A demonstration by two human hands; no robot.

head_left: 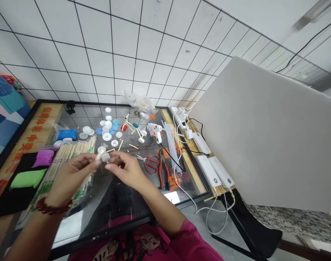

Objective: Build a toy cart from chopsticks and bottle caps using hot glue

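My left hand (79, 166) is closed, with thumb and fingers pinching a small cream-white piece (99, 155) too blurred to name. Right beside it is a small whitish, translucent piece (106, 157). My right hand (128, 168) curls up to that piece from the other side, thumb and forefinger bent around something hidden. Both hands are above the glass tabletop (121, 203). Just beyond them lie white caps (107, 136), blue caps (115, 127) and short bits of wooden stick (133, 146). A small assembly of sticks and caps (136, 130) stands behind.
Red-handled scissors (151, 165), pliers (163, 170), a white glue gun (155, 132) and glue sticks (172, 145) lie to the right. Bundled wooden sticks (64, 156) and purple (43, 158) and green (28, 178) packets are left. White cables (187, 197) trail off the right edge.
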